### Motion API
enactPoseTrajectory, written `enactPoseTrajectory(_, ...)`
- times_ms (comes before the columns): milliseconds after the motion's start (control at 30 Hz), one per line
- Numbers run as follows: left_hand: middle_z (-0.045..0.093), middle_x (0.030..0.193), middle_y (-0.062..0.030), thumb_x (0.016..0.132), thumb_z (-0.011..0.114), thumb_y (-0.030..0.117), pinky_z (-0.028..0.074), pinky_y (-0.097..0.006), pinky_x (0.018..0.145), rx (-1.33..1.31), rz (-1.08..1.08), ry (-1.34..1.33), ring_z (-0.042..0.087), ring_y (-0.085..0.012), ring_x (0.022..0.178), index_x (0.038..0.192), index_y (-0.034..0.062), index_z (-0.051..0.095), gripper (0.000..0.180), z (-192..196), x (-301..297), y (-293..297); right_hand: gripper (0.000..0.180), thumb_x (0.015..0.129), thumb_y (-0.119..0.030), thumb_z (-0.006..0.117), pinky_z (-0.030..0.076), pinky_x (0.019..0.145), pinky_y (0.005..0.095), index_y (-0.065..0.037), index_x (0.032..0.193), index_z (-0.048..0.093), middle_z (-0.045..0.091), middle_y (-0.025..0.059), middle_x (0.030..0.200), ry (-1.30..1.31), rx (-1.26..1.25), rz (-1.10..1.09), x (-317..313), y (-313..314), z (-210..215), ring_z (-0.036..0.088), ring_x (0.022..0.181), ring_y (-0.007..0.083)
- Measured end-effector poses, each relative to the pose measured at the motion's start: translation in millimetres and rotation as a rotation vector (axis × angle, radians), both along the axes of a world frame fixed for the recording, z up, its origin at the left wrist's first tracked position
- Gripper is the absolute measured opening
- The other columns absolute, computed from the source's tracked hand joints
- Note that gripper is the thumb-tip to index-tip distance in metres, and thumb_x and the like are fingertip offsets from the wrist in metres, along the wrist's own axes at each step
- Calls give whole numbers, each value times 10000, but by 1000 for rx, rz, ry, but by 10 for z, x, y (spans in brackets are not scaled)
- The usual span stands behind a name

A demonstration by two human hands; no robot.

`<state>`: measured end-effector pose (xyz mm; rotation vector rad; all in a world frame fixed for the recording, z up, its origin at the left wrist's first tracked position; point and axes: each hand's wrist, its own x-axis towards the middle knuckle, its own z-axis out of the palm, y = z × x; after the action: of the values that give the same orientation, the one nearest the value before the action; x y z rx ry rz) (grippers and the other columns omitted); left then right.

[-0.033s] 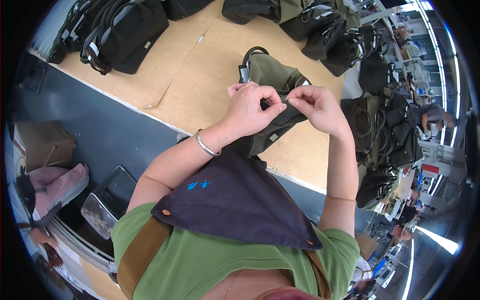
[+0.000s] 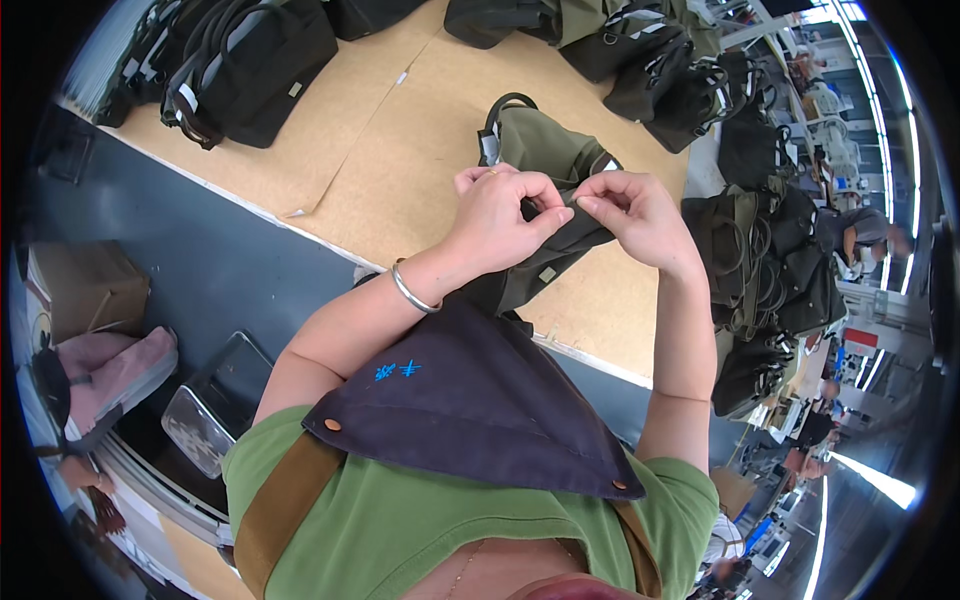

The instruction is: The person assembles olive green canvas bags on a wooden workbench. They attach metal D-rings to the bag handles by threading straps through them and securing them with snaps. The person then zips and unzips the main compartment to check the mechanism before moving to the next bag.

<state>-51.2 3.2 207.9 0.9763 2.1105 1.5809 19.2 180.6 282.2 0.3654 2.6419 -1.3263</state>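
Note:
An olive-green bag (image 2: 545,138) with a dark lower part and a black loop handle (image 2: 513,101) stands on the table in front of me. My left hand (image 2: 503,215) is over the bag's near side, its thumb and forefinger pinched together. Facing it, my right hand (image 2: 640,213) also makes a pinch, and the fingertips of both almost meet. Whatever lies between the fingers is too small to make out. A small pale tag (image 2: 547,274) shows on the bag's dark side below my hands, which cover part of the bag.
The tan tabletop (image 2: 400,140) carries dark bags (image 2: 270,90) at the far left and more bags (image 2: 650,80) at the far right. Another pile of bags (image 2: 765,260) stands to my right. A cardboard box (image 2: 88,290) and a stool (image 2: 210,415) are at my left.

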Motion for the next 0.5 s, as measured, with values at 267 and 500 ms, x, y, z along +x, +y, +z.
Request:
enactPoseTrajectory(267,633,745,90,797,733,248,238,-375,935,21,-10,-18,549,-106,847,730,165,643,140,12,11,-14,87,893,-56,626,418,640,221,17,920,667,589,-36,752,-83,109,59,-12,-64,125,475,692,37)
enactPoseTrajectory(500,630,776,86,801,728,224,233,-385,945,61,4,-30,539,-106,888,755,158,642,118,-16,55,-25,97,840,-82,658,379,524,252,-3,889,684,554,4,624,59,34,80,11,-9,9,449,563,63)
